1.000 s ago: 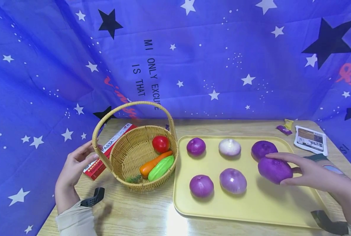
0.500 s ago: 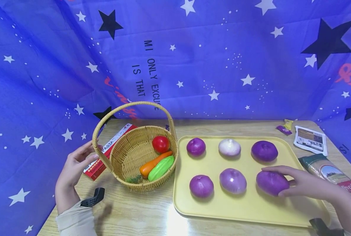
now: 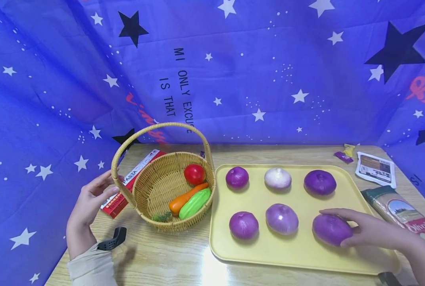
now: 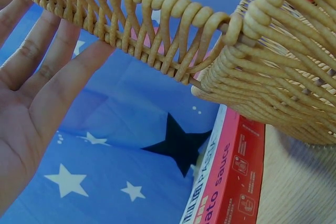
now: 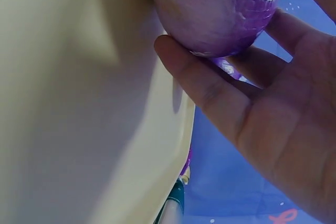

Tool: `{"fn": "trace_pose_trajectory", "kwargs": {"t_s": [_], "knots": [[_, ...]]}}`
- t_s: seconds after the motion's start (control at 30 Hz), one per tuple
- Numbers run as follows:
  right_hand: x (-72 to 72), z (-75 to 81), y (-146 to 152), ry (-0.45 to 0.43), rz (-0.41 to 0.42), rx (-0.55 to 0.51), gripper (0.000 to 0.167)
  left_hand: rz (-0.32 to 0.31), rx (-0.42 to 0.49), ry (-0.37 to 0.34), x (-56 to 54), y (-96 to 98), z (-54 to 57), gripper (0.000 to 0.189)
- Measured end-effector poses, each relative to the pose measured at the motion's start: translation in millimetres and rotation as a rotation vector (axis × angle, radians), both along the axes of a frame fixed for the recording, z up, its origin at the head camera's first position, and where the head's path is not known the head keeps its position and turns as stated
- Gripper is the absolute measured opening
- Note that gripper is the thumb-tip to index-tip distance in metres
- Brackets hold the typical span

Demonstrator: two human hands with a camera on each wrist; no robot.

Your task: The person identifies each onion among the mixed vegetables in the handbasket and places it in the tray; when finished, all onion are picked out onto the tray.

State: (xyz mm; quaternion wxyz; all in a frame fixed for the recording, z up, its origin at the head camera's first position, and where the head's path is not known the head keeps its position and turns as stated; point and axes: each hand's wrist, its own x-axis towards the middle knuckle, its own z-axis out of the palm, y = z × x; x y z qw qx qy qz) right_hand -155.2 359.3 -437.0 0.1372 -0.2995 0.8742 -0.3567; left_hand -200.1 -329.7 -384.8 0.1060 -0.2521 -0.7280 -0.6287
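In the head view my right hand [image 3: 367, 228] grips a purple onion [image 3: 331, 229] at the front right of the yellow tray [image 3: 291, 254]. The right wrist view has the onion [image 5: 215, 9] up close, with fingertips against its side. Several other onions stand in two rows on the tray, among them a dark purple onion [image 3: 320, 182] and a white onion [image 3: 277, 178]. My left hand [image 3: 91, 200] is at the left side of the wicker basket [image 3: 155, 159]; in the left wrist view its straight fingers touch the handle [image 4: 152, 22]. Inside lie a tomato [image 3: 195, 174], a carrot [image 3: 185, 200] and a green vegetable [image 3: 195, 203].
Behind the basket's left side lies a red pasta box [image 3: 117, 202]. Right of the tray are a bag with a green top [image 3: 398, 206], a white packet [image 3: 375, 169] and small wrapped sweets [image 3: 344, 155]. A blue star-printed cloth [image 3: 255, 71] hangs behind the table.
My right hand has lowered the purple onion toward the front right of the tray, away from the dark onion behind it. The left hand and the basket have stayed in place.
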Motion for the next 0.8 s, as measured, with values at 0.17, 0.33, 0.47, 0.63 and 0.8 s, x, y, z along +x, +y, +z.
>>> {"fn": "trace_pose_trajectory", "kwargs": {"t_s": [0.17,0.33,0.47,0.63,0.8], "knots": [[2.7,-2.9,-0.5,-0.021,0.004,-0.004,0.075,0.004,0.002,0.000,0.1,-0.3,1.4,0.050],[3.8,-3.6,-0.1,-0.047,0.023,-0.048,0.079,0.005,0.001,-0.001,0.4,-0.1,1.0,0.050],[4.3,-3.1,0.8,-0.054,0.048,-0.087,0.082,-0.007,0.010,0.002,-1.1,0.1,0.5,0.049],[5.7,-3.9,4.1,-0.054,0.039,-0.098,0.084,-0.014,0.019,0.000,-3.5,0.8,0.2,0.050],[10.5,-2.3,12.6,-0.037,-0.070,-0.037,0.079,-0.007,0.013,-0.006,-2.8,1.7,-0.9,0.050]]}}
